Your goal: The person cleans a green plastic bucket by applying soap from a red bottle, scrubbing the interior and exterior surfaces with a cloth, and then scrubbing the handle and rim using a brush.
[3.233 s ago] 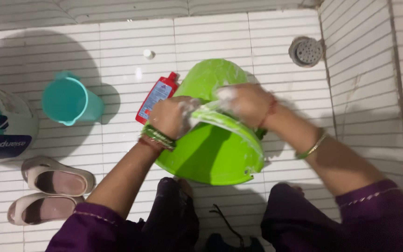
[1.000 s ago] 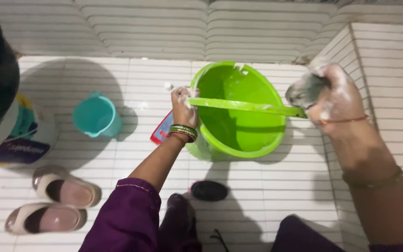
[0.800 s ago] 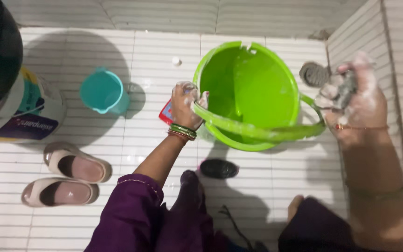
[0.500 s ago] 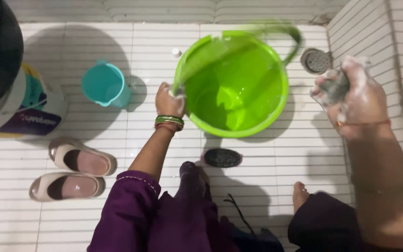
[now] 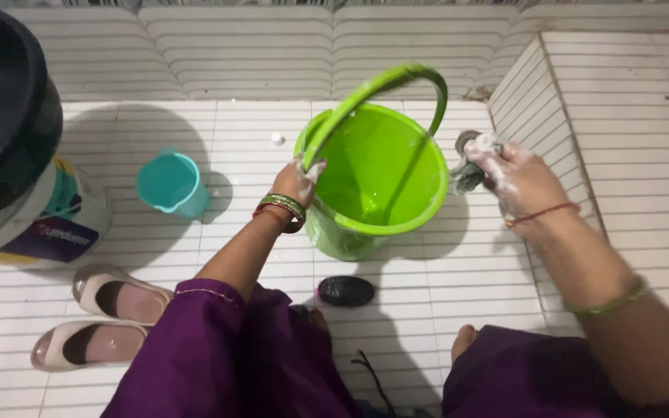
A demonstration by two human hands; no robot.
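Where hands (image 5: pixel 296 179) work, white ribbed floor tiles (image 5: pixel 466 286)

bucket (image 5: pixel 377 182): bright lime green, handle same green. mug (image 5: pixel 170 184): teal. scrubber (image 5: pixel 468 172) in soapy right hand (image 5: pixel 516 176): grey. bangles (image 5: pixel 282 209) at left hand (image 5: pixel 294 180): green and red. sleeves (image 5: pixel 195 348): deep purple. sandals (image 5: pixel 114 292): beige. floor tiles (image 5: pixel 458 286): white, thin grey stripes. oval object (image 5: pixel 346 291) on floor: black.

Green bucket (image 5: pixel 381 182): glossy wet plastic, smooth. Teal mug (image 5: pixel 170 183): matt plastic. Scrubber (image 5: pixel 468 172): rough, grey, wiry-looking, soapy. Floor tiles (image 5: pixel 474 286): glossy ribbed ceramic. Sandals (image 5: pixel 102 317): smooth rubbery plastic. Purple sleeve (image 5: pixel 187 348): matt cloth.
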